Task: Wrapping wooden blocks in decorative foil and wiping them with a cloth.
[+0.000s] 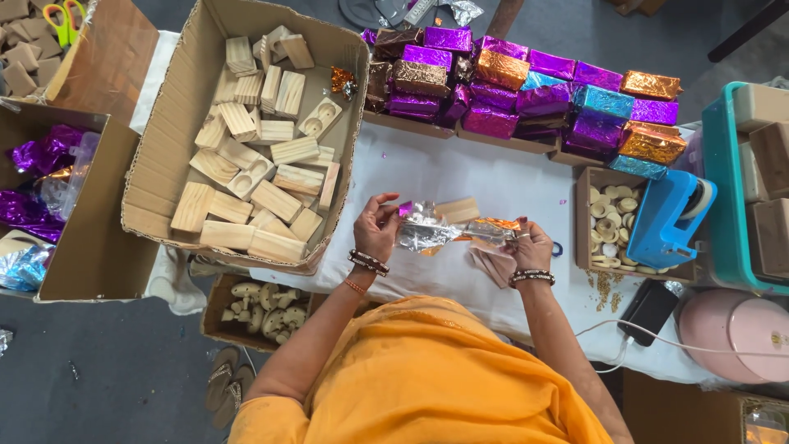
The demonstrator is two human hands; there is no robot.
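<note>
Over the white table (pixel 460 173), my left hand (pixel 376 226) and my right hand (pixel 526 247) hold the two ends of a crumpled sheet of shiny foil (pixel 427 233), silver on one side and orange at its right end. A pale wooden block (pixel 457 210) lies against the foil's far edge, between my hands. Both wrists wear dark bead bangles.
A big cardboard box (pixel 168 140) of wooden blocks sits at left. Foil-wrapped blocks (pixel 526 90), purple, orange and blue, are stacked at the back. A small box of wooden discs (pixel 610 218), a blue tape dispenser (pixel 666 218), a phone (pixel 648 311) and a pink round case (pixel 735 333) stand at right.
</note>
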